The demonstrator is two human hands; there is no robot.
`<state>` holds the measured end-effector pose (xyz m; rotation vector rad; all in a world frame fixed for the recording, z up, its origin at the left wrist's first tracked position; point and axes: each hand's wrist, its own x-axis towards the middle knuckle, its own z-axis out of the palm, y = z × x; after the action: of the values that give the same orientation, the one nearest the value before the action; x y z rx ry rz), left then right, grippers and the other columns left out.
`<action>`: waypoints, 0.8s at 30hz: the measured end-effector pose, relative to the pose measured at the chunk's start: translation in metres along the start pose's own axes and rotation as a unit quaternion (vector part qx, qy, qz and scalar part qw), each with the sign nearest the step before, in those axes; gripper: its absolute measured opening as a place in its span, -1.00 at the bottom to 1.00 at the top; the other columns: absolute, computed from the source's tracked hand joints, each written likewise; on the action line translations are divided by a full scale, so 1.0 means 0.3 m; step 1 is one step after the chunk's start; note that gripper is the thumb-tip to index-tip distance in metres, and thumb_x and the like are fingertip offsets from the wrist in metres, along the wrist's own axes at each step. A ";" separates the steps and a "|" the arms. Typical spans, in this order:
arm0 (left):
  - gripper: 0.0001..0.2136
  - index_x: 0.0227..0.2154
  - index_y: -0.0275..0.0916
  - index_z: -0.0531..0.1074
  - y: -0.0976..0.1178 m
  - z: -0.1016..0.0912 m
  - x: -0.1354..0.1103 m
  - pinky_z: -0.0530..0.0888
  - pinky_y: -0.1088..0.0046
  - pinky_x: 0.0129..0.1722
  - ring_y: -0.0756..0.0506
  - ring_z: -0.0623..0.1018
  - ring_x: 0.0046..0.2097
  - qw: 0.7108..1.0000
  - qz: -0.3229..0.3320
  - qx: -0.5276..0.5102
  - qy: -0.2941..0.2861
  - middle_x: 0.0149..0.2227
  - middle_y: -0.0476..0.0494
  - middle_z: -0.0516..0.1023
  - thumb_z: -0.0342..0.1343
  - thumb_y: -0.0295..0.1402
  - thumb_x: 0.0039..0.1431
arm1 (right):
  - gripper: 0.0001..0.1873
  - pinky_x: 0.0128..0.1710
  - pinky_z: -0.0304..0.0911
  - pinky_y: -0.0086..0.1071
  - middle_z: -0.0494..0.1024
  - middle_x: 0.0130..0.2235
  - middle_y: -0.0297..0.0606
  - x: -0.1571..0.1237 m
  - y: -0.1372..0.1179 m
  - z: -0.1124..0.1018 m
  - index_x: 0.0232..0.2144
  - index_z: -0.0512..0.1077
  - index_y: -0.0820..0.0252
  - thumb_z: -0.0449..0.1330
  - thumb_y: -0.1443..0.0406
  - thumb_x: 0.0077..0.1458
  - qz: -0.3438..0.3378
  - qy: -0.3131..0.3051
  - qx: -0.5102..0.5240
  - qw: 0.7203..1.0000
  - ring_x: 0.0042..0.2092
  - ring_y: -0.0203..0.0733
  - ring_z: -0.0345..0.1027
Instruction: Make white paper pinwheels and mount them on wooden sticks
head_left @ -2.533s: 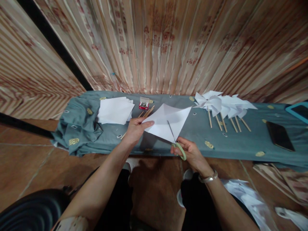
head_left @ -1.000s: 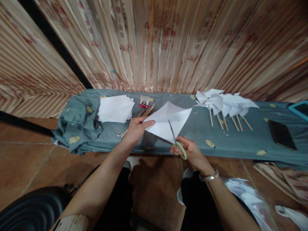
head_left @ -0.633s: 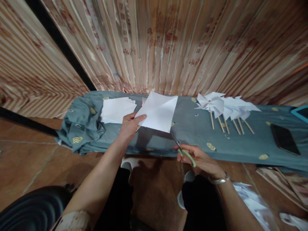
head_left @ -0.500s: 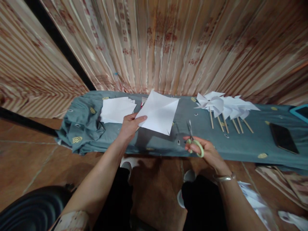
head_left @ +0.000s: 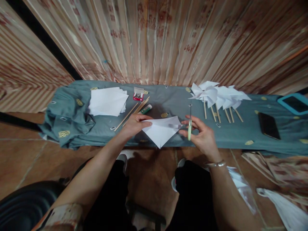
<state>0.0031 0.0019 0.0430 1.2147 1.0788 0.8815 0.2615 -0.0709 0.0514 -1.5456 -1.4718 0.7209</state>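
My left hand [head_left: 136, 124] pinches the left corner of a white sheet of paper [head_left: 160, 131], which is tilted with one corner pointing down toward me. Green-handled scissors [head_left: 190, 128] are in my right hand [head_left: 201, 136], their blades pointing up and away. The right fingers are close to the paper's right corner; whether they touch it I cannot tell. Behind my left hand lie several wooden sticks [head_left: 131, 116], a green glue stick [head_left: 145, 109] and a small red box [head_left: 138, 94] with shiny metal bits inside.
A stack of white paper [head_left: 106, 101] lies at the left of the cloth-covered bench [head_left: 168, 106]. Several paper pinwheels [head_left: 208, 93] on sticks lie right of centre, beside a dark phone [head_left: 269, 125] and a blue-framed device [head_left: 294, 104]. A black stool [head_left: 29, 205] stands lower left.
The paper has come down and tipped, uncovering the red box, sticks and glue stick. My right hand has moved closer to its right corner, and the scissors have turned in it.
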 end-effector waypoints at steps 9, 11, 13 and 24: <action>-0.58 -0.30 -0.27 0.58 0.015 0.032 0.017 0.45 0.37 -0.23 -0.10 0.57 -0.31 0.989 0.023 -0.136 0.055 -0.34 -0.13 0.63 0.39 -0.18 -0.29 | -0.46 -0.29 0.31 -0.29 0.58 -0.43 -0.31 0.017 -0.005 0.034 -0.08 0.49 0.18 0.34 0.11 -0.14 0.031 0.092 -0.039 0.995 -0.39 -0.19 0.40; -0.51 -0.19 -0.25 0.54 0.022 0.037 0.016 0.45 0.33 -0.12 -0.15 0.58 -0.16 0.980 0.027 -0.194 0.043 -0.21 -0.21 0.63 0.32 -0.04 -0.18 | -0.44 -0.35 0.29 -0.31 0.56 -0.46 -0.33 0.030 -0.001 0.043 -0.13 0.49 0.18 0.36 0.06 -0.20 0.051 0.114 0.023 0.992 -0.42 -0.21 0.36; -0.44 -0.10 -0.23 0.49 0.018 0.049 0.012 0.43 0.30 -0.04 -0.19 0.53 0.01 0.973 0.025 -0.229 0.024 -0.05 -0.27 0.57 0.26 0.03 -0.12 | -0.42 -0.38 0.27 -0.34 0.54 -0.47 -0.35 0.045 0.007 0.052 -0.17 0.47 0.18 0.38 0.03 -0.26 0.071 0.125 0.086 0.986 -0.43 -0.22 0.35; -0.45 -0.11 -0.22 0.44 -0.057 0.195 0.017 0.47 0.36 -0.18 -0.13 0.57 -0.17 0.972 -0.014 -0.231 -0.034 -0.15 -0.16 0.58 0.37 -0.11 -0.20 | -0.45 -0.36 0.25 -0.37 0.50 -0.53 -0.44 0.061 -0.015 0.158 -0.17 0.46 0.18 0.38 0.08 -0.25 0.064 0.105 0.132 0.984 -0.46 -0.27 0.33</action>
<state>0.0600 -0.0123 0.0263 0.8309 0.7762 0.9942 0.2209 -0.0442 0.0362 -1.4698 -1.0831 0.7695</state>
